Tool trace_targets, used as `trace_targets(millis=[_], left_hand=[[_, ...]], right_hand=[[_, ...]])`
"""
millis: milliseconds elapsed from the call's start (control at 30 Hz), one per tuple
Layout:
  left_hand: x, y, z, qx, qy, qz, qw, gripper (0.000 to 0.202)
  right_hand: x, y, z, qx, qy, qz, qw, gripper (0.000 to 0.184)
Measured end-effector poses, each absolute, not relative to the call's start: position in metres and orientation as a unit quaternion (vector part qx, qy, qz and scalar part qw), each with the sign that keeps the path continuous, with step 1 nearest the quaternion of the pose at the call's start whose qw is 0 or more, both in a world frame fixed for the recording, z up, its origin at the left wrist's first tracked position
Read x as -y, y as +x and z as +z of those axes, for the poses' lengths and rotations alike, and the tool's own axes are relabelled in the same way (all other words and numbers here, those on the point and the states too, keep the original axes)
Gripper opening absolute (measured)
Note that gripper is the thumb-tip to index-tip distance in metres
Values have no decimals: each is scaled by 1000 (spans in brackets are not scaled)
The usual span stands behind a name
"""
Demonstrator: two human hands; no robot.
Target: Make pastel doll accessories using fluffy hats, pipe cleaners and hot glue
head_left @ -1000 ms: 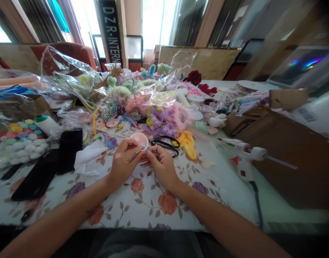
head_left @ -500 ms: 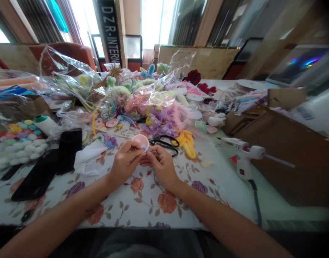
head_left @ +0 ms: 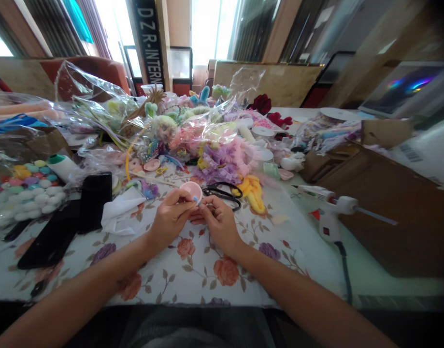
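Observation:
Over the middle of the flowered tablecloth, my two hands meet at their fingertips. My left hand is closed in a pinch on a tiny blue piece, too small to name. Against it, my right hand also has its fingers pressed together; what lies between them is hidden. Just beyond the fingertips is a small pink cup, its lower part covered by my fingers. Black-handled scissors lie right behind my right hand.
A white glue gun stands at the right beside a cardboard box. Craft materials and clear plastic bags are heaped at the back. Black phones, a white cloth and bagged pompoms lie at the left. Yellow fuzzy stems rest beyond the scissors.
Both hands stay almost where they were, fingertips together. The blue piece between them has shifted very slightly; the whole view has moved a touch.

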State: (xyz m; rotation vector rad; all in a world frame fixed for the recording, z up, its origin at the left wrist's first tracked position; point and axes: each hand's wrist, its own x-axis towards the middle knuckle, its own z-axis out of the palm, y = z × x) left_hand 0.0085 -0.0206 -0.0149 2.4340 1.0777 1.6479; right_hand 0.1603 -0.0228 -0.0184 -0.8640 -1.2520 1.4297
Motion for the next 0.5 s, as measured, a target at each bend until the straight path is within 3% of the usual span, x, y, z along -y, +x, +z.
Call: trace_targets(millis=[500], left_hand=[[19, 10, -18, -386, 739, 550, 48, 9]], right_hand=[[21, 157, -15, 521, -347, 589, 510, 19]])
